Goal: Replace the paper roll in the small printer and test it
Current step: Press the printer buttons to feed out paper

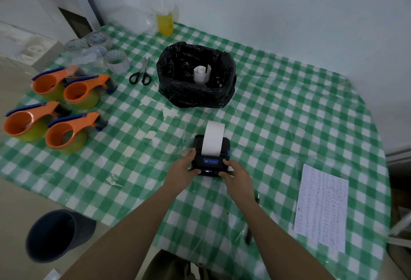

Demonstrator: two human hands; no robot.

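Observation:
A small black printer with a blue label sits on the green checked tablecloth near the table's middle. A blank white paper strip comes out of its slot and curves away from me. My left hand grips the printer's left side, thumb on its front corner. My right hand holds the right front corner, fingers by the lit display. A loose curl of white paper stands inside a bin lined with a black bag behind the printer.
Several orange tape dispensers and clear tape rolls fill the left side. Black-handled scissors lie beside the bin. A yellow drink cup stands at the back. A printed sheet lies at right. A dark bucket is on the floor.

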